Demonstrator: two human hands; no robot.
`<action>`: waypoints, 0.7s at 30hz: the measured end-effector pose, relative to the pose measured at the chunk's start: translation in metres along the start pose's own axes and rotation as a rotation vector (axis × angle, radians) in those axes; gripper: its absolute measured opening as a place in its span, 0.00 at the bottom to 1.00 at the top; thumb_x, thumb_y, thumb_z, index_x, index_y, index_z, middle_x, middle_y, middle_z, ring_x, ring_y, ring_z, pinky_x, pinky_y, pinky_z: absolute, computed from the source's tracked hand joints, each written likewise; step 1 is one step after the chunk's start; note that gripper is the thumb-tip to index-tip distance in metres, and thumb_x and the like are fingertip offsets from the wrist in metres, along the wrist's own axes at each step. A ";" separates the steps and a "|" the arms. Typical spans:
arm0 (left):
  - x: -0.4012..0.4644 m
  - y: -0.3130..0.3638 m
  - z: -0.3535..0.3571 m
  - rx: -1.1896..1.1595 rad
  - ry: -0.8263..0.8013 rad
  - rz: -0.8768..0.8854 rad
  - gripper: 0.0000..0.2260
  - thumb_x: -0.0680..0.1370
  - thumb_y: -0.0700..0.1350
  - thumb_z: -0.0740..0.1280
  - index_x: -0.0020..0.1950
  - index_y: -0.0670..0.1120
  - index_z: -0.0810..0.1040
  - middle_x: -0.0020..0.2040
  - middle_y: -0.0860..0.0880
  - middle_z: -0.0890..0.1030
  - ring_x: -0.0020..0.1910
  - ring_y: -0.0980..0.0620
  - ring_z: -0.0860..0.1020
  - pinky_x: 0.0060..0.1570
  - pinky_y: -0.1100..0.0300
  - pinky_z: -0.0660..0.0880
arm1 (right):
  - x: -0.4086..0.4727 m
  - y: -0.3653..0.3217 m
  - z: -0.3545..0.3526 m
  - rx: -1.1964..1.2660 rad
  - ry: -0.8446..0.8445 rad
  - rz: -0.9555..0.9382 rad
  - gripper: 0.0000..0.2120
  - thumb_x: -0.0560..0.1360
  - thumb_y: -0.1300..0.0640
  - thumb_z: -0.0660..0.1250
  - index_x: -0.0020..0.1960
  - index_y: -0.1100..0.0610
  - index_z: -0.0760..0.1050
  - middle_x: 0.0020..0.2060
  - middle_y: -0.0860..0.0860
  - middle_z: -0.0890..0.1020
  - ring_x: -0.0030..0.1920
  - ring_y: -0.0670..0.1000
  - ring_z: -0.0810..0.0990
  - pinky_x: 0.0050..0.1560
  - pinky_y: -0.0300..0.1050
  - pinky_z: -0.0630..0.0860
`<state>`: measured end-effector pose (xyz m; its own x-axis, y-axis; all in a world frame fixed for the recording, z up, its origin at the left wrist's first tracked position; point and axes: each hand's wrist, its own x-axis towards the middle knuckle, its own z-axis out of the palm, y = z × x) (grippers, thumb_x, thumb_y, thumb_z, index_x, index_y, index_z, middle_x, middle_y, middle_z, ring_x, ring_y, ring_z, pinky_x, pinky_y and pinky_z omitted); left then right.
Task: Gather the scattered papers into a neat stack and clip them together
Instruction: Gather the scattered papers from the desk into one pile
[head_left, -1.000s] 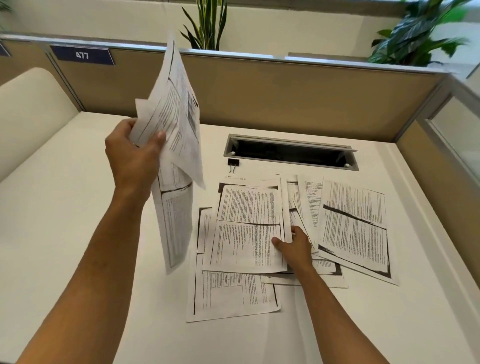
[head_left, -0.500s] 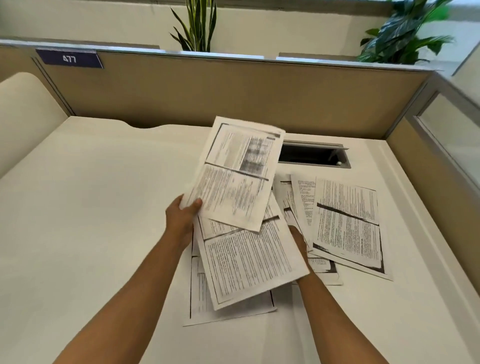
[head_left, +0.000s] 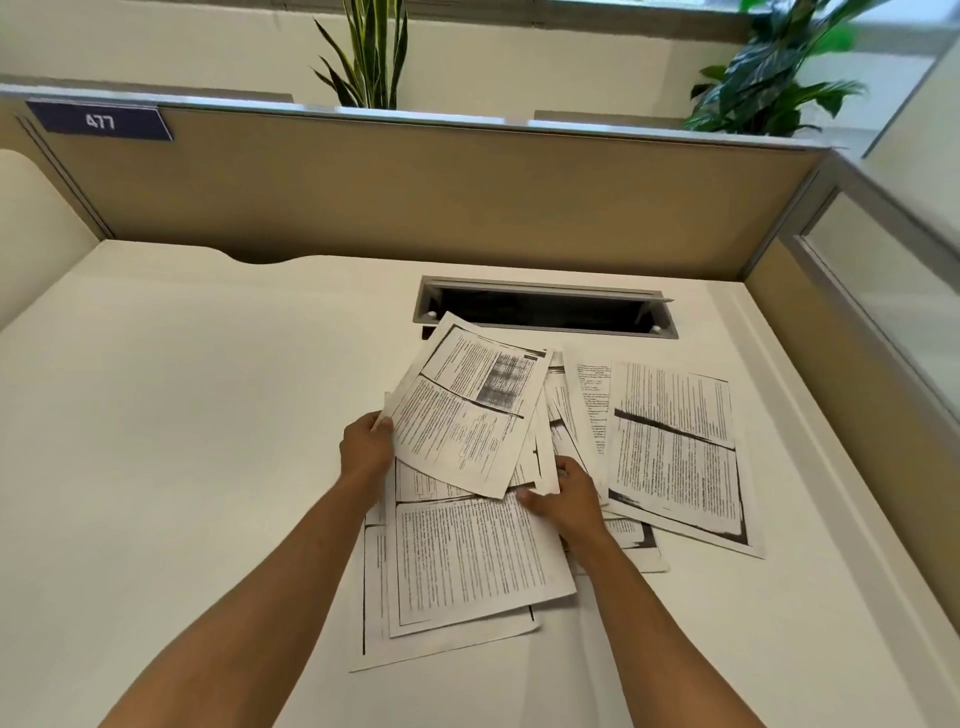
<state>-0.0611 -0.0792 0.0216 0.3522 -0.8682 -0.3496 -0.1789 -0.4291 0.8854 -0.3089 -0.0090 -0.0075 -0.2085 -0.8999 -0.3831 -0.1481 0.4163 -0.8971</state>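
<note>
Our left hand pinches the left edge of a loose bundle of printed sheets, thumb on top; our right hand has its grip clamped on the bundle's lower right corner. We see a smooth white tabletop under beige fabric partitions. More flat, thin papers lie fanned right of the hands and beneath them. Behind the bundle sits a rectangular metal cable slot, its near left corner overlapped by the top sheet.
</note>
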 end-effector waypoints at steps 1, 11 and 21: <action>-0.001 0.000 -0.002 0.063 0.026 0.011 0.12 0.82 0.45 0.58 0.56 0.43 0.80 0.50 0.44 0.82 0.51 0.42 0.80 0.54 0.48 0.78 | -0.001 0.000 0.001 0.014 0.025 -0.008 0.29 0.63 0.63 0.79 0.61 0.58 0.72 0.52 0.53 0.82 0.53 0.52 0.81 0.57 0.54 0.78; -0.042 -0.009 -0.026 0.125 -0.013 -0.034 0.11 0.81 0.47 0.61 0.45 0.44 0.79 0.43 0.45 0.82 0.36 0.45 0.84 0.39 0.49 0.83 | -0.007 -0.001 0.006 0.067 0.157 -0.060 0.16 0.73 0.64 0.70 0.60 0.59 0.73 0.51 0.50 0.80 0.51 0.50 0.79 0.50 0.42 0.74; -0.080 -0.043 -0.020 0.367 -0.158 -0.005 0.14 0.81 0.49 0.60 0.43 0.43 0.80 0.40 0.45 0.83 0.34 0.47 0.83 0.38 0.50 0.82 | 0.000 0.000 0.008 0.176 0.141 -0.035 0.13 0.74 0.55 0.72 0.58 0.54 0.76 0.50 0.50 0.83 0.50 0.50 0.82 0.52 0.50 0.79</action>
<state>-0.0628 0.0136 0.0179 0.2139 -0.8810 -0.4220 -0.5040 -0.4696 0.7249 -0.3016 -0.0100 -0.0092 -0.3409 -0.8813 -0.3273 0.0107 0.3445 -0.9387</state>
